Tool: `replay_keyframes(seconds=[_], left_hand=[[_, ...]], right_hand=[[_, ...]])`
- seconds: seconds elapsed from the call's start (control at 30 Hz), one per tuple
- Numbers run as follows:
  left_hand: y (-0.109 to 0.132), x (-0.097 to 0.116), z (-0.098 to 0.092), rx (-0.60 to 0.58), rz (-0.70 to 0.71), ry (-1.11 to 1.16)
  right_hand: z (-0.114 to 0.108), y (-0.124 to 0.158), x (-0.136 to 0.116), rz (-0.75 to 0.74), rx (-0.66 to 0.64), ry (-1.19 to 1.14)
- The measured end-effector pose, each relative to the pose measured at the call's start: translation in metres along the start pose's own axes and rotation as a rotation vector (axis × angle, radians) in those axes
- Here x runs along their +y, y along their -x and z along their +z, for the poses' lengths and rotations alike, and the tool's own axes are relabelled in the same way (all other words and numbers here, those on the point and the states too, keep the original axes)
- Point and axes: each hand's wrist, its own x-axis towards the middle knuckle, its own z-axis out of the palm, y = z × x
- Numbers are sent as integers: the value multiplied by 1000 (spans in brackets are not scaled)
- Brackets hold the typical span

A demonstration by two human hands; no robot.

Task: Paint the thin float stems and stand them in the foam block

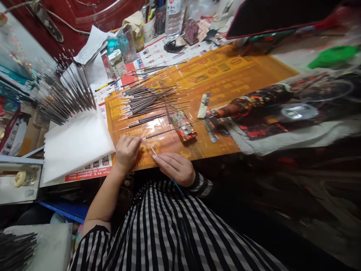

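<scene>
Pinched in the fingers of my left hand (128, 150) is the near end of a slender dark stick (159, 134). Its thin far end reaches rightward to a small block smeared with paint (184, 127). My right hand (177, 168) is closed around a thin blue-handled paintbrush (153, 150); the pale tip points up and left, just below the stick and seemingly apart from it. Beyond both hands, a pile of similar dark sticks (143, 99) with light, fine ends lies on the orange table covering (208, 79).
At left, many sticks (70, 90) stand in a white foam block (79, 146). A water bottle (172, 19), a glass (126, 47) and a pen cup (149, 29) line the back. A paint-stained cloth bundle (254, 101) lies right, below a dark screen (282, 17).
</scene>
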Motion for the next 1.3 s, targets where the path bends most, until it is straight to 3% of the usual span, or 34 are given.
replay_keyframes(seconds=[0.13,0.23,0.3,0.4,0.47,0.53,0.77,0.97,1.1,1.3], left_hand=[[-6,-18,-25,1,3,-68],[-14,-56,-48,43,-49,-74],[-22,-90,-62,60,-164,-63],[-34,-137,-71,63,-444,-1],[-42,-161,-70,70,-613,48],[-49,-175,-66,86,-683,51],[-59,-186,-51,115,-710,-87],[-57,-187,-48,144,-648,-106],[-60,-185,-47,76,-714,-130],[-66,-184,-48,39,-743,-161]], right_hand=[[-1,4,1,-20,2,-24],[0,6,1,-15,10,-48],[1,7,1,-9,14,-55],[1,6,0,-14,22,-53],[1,5,1,-26,22,-46],[1,4,1,-36,19,-42],[1,2,2,-37,16,-30],[6,10,3,-29,37,-33],[6,13,2,30,-3,-67],[3,9,4,0,-11,-67]])
